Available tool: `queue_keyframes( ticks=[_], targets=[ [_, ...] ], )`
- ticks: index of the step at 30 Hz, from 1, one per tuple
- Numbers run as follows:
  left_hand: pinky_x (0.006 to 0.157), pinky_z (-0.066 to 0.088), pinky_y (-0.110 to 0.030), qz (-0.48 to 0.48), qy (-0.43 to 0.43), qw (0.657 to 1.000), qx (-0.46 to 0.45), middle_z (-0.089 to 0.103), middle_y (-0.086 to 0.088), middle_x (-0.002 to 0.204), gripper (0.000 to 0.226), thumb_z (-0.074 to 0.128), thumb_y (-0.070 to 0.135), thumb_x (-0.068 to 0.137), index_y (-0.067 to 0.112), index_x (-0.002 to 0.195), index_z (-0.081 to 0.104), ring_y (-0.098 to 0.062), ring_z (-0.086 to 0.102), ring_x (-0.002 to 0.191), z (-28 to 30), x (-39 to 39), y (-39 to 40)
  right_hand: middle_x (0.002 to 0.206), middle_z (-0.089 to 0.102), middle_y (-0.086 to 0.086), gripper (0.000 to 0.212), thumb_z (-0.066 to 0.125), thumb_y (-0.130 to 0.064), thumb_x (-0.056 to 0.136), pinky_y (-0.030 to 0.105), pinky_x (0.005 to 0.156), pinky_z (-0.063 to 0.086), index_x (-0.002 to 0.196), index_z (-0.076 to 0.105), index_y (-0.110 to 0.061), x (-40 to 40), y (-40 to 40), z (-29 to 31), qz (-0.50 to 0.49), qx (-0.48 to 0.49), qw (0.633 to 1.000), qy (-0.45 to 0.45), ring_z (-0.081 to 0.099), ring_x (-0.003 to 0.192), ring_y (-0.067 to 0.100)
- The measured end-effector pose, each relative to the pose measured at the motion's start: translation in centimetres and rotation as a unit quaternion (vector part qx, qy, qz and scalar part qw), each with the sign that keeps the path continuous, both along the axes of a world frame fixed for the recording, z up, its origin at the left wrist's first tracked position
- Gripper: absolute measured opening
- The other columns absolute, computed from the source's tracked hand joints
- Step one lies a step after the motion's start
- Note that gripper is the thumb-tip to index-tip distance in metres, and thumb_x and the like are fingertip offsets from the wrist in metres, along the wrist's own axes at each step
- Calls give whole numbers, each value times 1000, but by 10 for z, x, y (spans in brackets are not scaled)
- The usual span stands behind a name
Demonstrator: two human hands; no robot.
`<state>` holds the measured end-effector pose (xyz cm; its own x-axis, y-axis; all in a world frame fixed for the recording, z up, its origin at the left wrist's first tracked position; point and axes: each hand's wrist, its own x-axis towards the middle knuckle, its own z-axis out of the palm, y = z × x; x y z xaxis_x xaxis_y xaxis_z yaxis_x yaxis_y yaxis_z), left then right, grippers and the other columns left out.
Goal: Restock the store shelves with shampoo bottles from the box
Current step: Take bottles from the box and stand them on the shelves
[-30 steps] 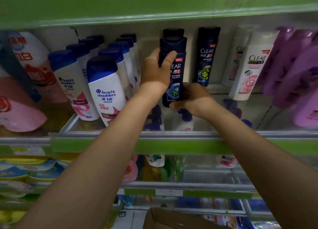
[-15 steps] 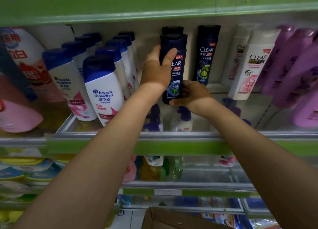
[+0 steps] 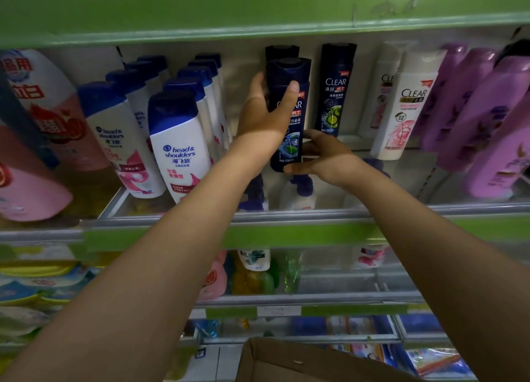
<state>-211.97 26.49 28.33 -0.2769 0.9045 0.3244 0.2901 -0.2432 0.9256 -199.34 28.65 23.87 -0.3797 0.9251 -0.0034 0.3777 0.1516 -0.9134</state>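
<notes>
A store aisle of green-edged shelves was seen, stocked with shampoo in rows. Nearest, below both forearms, the flap of a cardboard box [image 3: 286, 361] was visible. Beyond it, over the front rail of the shelf [image 3: 286, 234], both arms were extended. A dark blue shampoo bottle [image 3: 289, 134] was gripped by the left hand [image 3: 265, 120], its fingers wrapped round the far side and the thumb laid across the label; the bottle's foot was steadied by the right hand [image 3: 321, 156], fingers curled against its lower edge. The bottle was held upright, long axis vertical, cap up and label facing outward, above the shelf floor and not judged to be seated yet. Directly behind it another dark cap [image 3: 282, 50] was seen, so the row lay beyond the hands. To the right of the hands a matching dark bottle [image 3: 335, 91] stood; to their left, white blue-capped bottles [image 3: 180, 143] were ranked.
</notes>
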Motion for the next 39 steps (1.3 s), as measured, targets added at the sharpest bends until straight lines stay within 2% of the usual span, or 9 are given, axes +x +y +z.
queue_keyframes(
  ticks=[5, 11, 16, 22, 25, 28, 32, 36, 39],
  targets=[
    [105, 33, -25, 39, -31, 999, -9, 35, -6, 150, 67, 54, 40, 93, 19, 147, 21, -15, 39, 134, -2, 12, -32, 140, 51, 7, 82, 79, -15, 77, 25, 94, 42, 146, 34, -11, 18, -21, -3, -40, -1, 999, 4, 48, 128, 18],
    [94, 37, -10, 49, -16, 999, 13, 49, 17, 125, 50, 48, 37, 97, 17, 140, 31, -2, 47, 118, -10, 46, -111, 121, 61, 6, 53, 75, -20, 83, 34, 104, 46, 130, 53, -8, 47, -73, -1, -96, 94, 990, 36, 58, 115, 17],
    [97, 38, -14, 10, -37, 999, -8, 45, 2, 139, 48, 49, 31, 97, 17, 140, 36, -5, 46, 124, -33, 95, -177, 111, 65, 4, 32, 71, -11, 86, 35, 99, 50, 117, 60, -9, 84, -135, -11, -88, 131, 983, 97, 63, 107, 18],
    [92, 40, -13, 0, -30, 996, -89, 51, 3, 128, 41, 50, 27, 96, 14, 134, 43, -7, 51, 116, -95, 146, -245, 110, 63, 9, 31, 66, -3, 88, 17, 81, 49, 117, 58, -3, 138, -208, -52, -70, 44, 990, 115, 60, 97, 14],
    [87, 39, -11, 2, -24, 989, -148, 55, 4, 121, 35, 52, 27, 95, 15, 128, 49, -8, 54, 113, -137, 165, -274, 110, 64, 6, 28, 65, -6, 89, 19, 85, 49, 116, 59, -7, 169, -240, -83, -77, -11, 993, 94, 60, 97, 14],
    [88, 41, -13, -6, -26, 977, -211, 59, 1, 121, 33, 54, 25, 94, 16, 125, 51, -8, 55, 110, -175, 183, -299, 111, 65, 4, 24, 65, -8, 90, 16, 73, 52, 113, 60, -12, 199, -265, -118, -102, -68, 989, 81, 61, 96, 14],
    [79, 41, 0, -41, -23, 960, -277, 59, 3, 120, 35, 54, 25, 94, 15, 127, 51, -2, 54, 106, -214, 203, -320, 107, 66, 5, 25, 63, -4, 90, 8, 70, 49, 114, 61, -7, 232, -293, -160, -159, -126, 977, 70, 61, 89, 6],
    [74, 39, 3, -72, -39, 938, -337, 59, 2, 116, 29, 54, 20, 95, 14, 123, 53, 3, 54, 97, -249, 220, -318, 104, 66, 9, 23, 63, -1, 89, 34, 91, 51, 111, 62, -10, 255, -316, -204, -214, -200, 954, 60, 63, 100, 21],
    [77, 41, -3, -86, -45, 925, -367, 62, -2, 109, 19, 55, 13, 94, 13, 112, 55, -10, 58, 100, -278, 230, -313, 102, 67, 16, 23, 63, -1, 89, 40, 94, 49, 111, 63, -7, 264, -331, -230, -267, -242, 932, 45, 62, 100, 28]
  ],
)
